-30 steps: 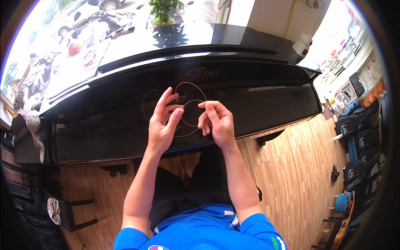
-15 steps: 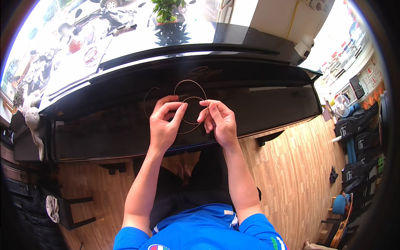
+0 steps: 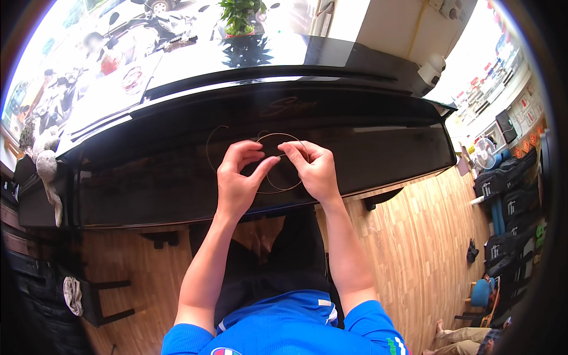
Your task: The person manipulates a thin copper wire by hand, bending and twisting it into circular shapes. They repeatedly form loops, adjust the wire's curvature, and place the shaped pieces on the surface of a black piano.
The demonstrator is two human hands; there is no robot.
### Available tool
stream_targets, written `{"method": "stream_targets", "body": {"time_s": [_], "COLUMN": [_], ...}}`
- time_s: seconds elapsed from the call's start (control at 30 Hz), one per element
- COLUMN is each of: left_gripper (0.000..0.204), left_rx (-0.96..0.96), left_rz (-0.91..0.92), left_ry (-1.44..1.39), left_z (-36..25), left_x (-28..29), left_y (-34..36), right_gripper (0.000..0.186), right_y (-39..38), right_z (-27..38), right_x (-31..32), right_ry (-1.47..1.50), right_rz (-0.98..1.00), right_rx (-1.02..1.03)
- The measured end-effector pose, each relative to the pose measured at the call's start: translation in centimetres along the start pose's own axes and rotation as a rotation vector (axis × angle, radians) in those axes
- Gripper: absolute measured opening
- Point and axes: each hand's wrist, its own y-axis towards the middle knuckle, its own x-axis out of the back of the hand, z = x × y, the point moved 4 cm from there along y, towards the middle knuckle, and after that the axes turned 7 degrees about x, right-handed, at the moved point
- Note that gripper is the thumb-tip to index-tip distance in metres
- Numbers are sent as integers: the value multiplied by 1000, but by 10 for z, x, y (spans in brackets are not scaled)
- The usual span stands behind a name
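Observation:
A thin brass-coloured wire (image 3: 277,134) is bent into loose loops above the dark front of a glossy black piano (image 3: 148,183). My right hand (image 3: 318,174) pinches the wire between thumb and fingers at the upper right of the loop. Beside it, my left hand (image 3: 239,177) has its thumb and fingers apart in a C shape, its fingertips close to the loop's left side. One free end of the wire curves up left of that hand. Part of the wire runs hidden behind my left hand.
A potted plant (image 3: 238,21) and a white camera-like device (image 3: 432,68) stand on the piano top. At left, a grey plush toy (image 3: 47,165) hangs over the piano's end. Black instrument bags (image 3: 503,177) line the right side. Another person's legs (image 3: 461,340) show at lower right.
My left thumb and fingers have spread apart. The tall upper loop has dropped into a lower, rounder one, while my right hand has turned slightly inward. Another person's legs have come into view.

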Motion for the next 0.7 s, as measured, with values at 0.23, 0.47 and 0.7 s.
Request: {"method": "stream_targets", "body": {"time_s": [0.23, 0.47, 0.7], "left_gripper": [16, 16, 10], "left_rx": [46, 52, 169], "left_rz": [-88, 82, 261], "left_ry": [40, -291, -74], "left_z": [11, 4, 2], "left_x": [9, 9, -6], "left_y": [2, -1, -6], "right_gripper": [13, 14, 19], "right_y": [-8, -7, -9], "right_z": [-5, -7, -16], "right_x": [0, -2, 6], "right_ry": [-180, -351, -101], "right_rz": [-73, -291, -252], "right_rx": [25, 249, 87]}}
